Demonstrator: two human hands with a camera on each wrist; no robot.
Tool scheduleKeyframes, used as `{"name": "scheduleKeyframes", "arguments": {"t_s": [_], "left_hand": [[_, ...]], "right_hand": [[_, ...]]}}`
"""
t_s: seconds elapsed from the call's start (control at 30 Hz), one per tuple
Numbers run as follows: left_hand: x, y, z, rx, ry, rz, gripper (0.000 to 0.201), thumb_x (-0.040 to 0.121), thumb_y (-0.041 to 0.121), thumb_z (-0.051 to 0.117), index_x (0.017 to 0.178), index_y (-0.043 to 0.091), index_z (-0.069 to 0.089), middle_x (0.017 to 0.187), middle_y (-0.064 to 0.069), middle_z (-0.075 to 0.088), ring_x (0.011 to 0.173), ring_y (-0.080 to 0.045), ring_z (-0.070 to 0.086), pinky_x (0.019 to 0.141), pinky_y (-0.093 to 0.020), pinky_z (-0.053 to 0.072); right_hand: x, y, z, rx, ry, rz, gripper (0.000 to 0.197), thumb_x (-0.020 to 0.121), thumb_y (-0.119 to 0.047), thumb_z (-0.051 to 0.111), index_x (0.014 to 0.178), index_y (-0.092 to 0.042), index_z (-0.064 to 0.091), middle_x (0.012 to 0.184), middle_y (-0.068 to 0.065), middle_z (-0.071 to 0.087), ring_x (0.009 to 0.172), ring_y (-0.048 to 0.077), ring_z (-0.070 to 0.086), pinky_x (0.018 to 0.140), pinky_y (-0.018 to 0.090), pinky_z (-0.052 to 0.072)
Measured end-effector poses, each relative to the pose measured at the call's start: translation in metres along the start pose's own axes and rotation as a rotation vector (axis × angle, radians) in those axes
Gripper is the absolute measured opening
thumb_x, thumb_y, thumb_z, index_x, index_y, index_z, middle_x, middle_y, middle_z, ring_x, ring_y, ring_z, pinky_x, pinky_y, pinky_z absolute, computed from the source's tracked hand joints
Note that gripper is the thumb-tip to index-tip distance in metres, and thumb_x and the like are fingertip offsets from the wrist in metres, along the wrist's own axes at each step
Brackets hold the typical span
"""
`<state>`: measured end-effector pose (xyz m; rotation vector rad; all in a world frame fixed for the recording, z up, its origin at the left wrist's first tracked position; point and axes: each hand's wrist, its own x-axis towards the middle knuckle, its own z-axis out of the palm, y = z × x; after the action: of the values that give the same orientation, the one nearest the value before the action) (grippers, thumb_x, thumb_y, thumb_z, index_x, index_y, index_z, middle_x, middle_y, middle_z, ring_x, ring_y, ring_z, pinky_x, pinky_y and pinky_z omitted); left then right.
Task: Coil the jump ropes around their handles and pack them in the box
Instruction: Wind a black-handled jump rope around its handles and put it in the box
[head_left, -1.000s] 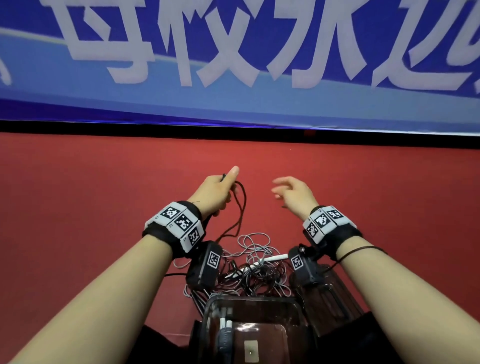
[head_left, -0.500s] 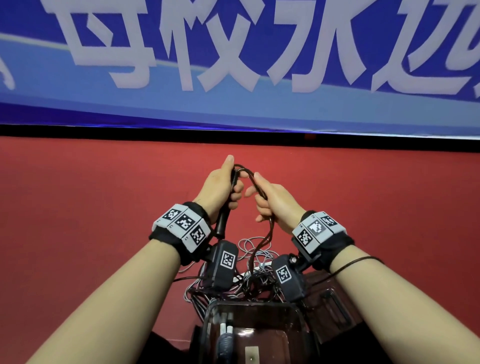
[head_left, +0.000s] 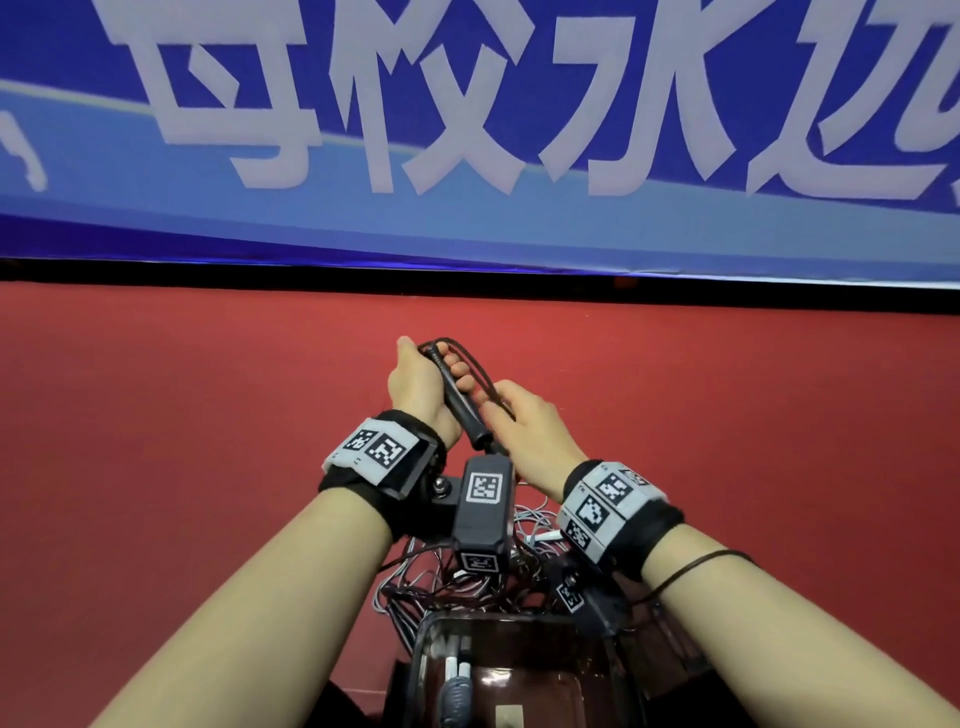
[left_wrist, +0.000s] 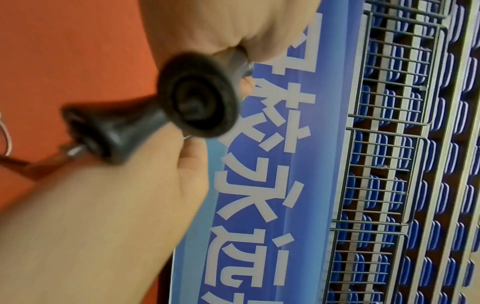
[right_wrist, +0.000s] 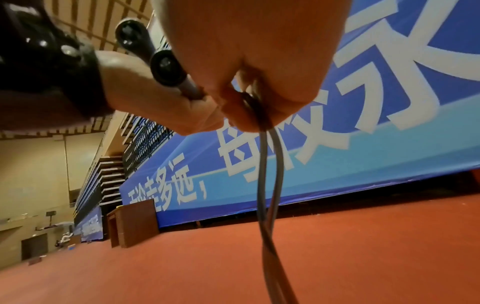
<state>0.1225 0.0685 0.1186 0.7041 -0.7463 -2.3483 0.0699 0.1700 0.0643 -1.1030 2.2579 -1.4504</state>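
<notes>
the black jump rope handles (head_left: 464, 402) are held up in the air above the red floor (head_left: 182, 441), slanting from the far tip down toward the person. the left hand (head_left: 421, 387) has its grip clenched around them, thumb up along the top; the left wrist view shows two round handle ends (left_wrist: 198, 94) side by side, blurred. the dark cord (head_left: 475, 366) leaves the top of the handles in a loop and runs down into the right hand (head_left: 530, 431), whose grip pinches a doubled strand (right_wrist: 269, 164) that hangs below the fingers (right_wrist: 241, 115). the two hands are touching or nearly so. below the wrists a tangle of other ropes (head_left: 441, 587), pale and dark, lies on the floor. nearest the person stands a clear box (head_left: 592, 670) with a few handles (head_left: 457, 675) inside at its left. a blue banner (head_left: 519, 223) with large white characters runs along the far edge of the floor.
</notes>
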Motion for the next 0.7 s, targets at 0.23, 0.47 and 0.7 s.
{"name": "scheduleKeyframes", "arguments": {"t_s": [0.23, 0.47, 0.7], "left_hand": [[0.006, 0.006, -0.006, -0.136, 0.064, -0.054, 0.058, 0.101, 0.057, 0.030, 0.064, 0.013, 0.044, 0.042, 0.002, 0.039, 0.029, -0.011, 0.036, 0.035, -0.013, 0.032], [0.012, 0.001, -0.011, -0.258, 0.106, -0.011, 0.046, 0.104, 0.038, 0.036, 0.066, 0.015, 0.046, 0.042, 0.004, 0.040, 0.031, -0.010, 0.038, 0.036, -0.013, 0.033], [0.009, -0.006, -0.006, 0.111, 0.213, 0.244, 0.043, 0.103, 0.044, 0.038, 0.074, 0.015, 0.052, 0.055, 0.006, 0.048, 0.042, -0.008, 0.047, 0.048, -0.023, 0.044]], "right_hand": [[-0.004, -0.003, 0.002, 0.090, -0.100, 0.015, 0.027, 0.100, -0.020, 0.046, 0.118, -0.034, 0.060, 0.097, 0.007, 0.069, 0.075, 0.038, 0.059, 0.063, 0.044, 0.051], [-0.007, -0.025, 0.012, 0.641, -0.018, 0.273, 0.042, 0.105, -0.040, 0.030, 0.098, -0.017, 0.064, 0.099, 0.040, 0.059, 0.077, 0.031, 0.050, 0.057, 0.030, 0.039], [-0.005, -0.019, 0.019, 0.437, 0.036, 0.276, 0.048, 0.102, -0.052, 0.027, 0.112, -0.020, 0.062, 0.075, -0.004, 0.061, 0.058, 0.007, 0.055, 0.052, 0.020, 0.042]]}}
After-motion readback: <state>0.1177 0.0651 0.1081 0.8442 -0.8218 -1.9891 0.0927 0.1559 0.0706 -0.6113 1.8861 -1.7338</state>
